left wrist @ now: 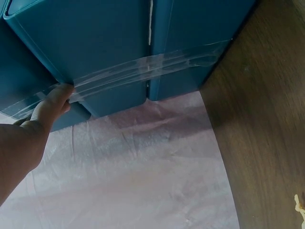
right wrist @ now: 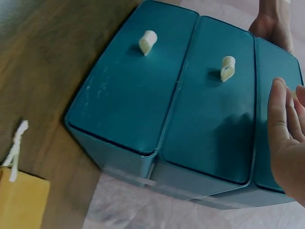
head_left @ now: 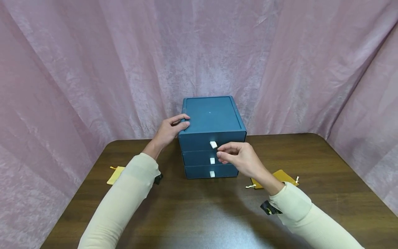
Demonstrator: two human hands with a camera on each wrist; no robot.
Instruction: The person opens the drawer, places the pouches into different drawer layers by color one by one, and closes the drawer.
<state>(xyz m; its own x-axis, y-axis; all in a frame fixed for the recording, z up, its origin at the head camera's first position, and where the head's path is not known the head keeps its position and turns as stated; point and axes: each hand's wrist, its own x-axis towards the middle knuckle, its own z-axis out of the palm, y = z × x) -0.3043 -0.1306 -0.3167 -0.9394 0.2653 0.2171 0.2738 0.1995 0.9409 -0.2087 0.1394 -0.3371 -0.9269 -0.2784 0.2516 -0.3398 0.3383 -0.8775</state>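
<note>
A blue three-drawer box (head_left: 211,116) stands at the back of the table, its drawers all closed. Each drawer front carries a small white pull tab; the top tab (head_left: 213,144) sticks out and tilts a little. My left hand (head_left: 168,132) rests on the box's upper left edge, thumb and a finger over the lid. In the left wrist view, clear tape (left wrist: 152,67) runs across the box's side near that hand. My right hand (head_left: 242,157) hovers before the upper drawers, thumb and fingers slightly bent with a gap between them, fingertips close to the top tab.
A pale yellow drawstring pouch (head_left: 115,175) lies on the wooden table (head_left: 192,214) at the left, partly behind the left sleeve. On the right is a mustard pouch (head_left: 281,177) with white cords, partly covered by my right forearm. A pink curtain (head_left: 124,69) hangs behind the box.
</note>
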